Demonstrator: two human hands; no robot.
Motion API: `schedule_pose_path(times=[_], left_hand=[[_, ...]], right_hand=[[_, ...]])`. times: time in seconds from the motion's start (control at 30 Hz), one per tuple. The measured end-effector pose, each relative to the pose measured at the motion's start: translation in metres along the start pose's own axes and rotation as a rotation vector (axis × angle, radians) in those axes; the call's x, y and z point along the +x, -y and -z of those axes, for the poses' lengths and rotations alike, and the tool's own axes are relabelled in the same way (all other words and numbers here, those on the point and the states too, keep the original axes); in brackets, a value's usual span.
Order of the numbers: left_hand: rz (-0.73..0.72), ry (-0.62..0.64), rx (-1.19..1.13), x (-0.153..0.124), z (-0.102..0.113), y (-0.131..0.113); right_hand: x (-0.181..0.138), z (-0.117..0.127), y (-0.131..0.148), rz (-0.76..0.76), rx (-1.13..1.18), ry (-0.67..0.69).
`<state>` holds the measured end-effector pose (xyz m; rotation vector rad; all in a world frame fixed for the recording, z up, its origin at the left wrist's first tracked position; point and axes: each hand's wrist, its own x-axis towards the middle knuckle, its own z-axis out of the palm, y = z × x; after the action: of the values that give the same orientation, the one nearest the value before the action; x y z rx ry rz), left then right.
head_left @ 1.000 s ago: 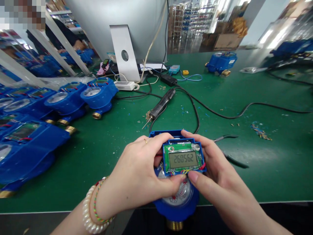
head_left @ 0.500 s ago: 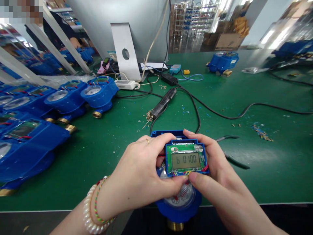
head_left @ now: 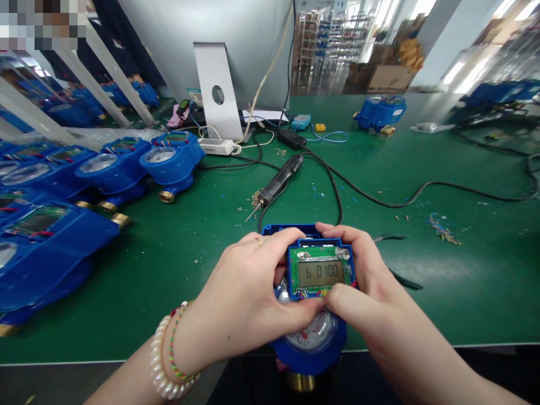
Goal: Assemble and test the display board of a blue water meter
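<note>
The display module is pinched at its edges by the left hand and right hand, over the blue meter; its coloured wires are best spared thumb pressure.

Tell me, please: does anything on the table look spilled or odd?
Yes, slightly. Small screw-like pieces lie loose by the tip of the black tool, and a mixed pile lies farther right, without any tray. This looks untidy, perhaps spilled. The held display unit shows no clear damage.
</note>
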<state>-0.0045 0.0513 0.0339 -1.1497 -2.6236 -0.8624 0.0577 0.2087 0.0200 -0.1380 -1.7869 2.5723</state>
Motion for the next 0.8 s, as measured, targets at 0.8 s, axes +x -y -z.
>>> schedule_pose_path(times=[0.8], left_hand=[[0.026,0.071,-0.012,-0.001,0.004,-0.001]], right_hand=[[0.002,0.005,0.002,-0.032,0.067,0.066]])
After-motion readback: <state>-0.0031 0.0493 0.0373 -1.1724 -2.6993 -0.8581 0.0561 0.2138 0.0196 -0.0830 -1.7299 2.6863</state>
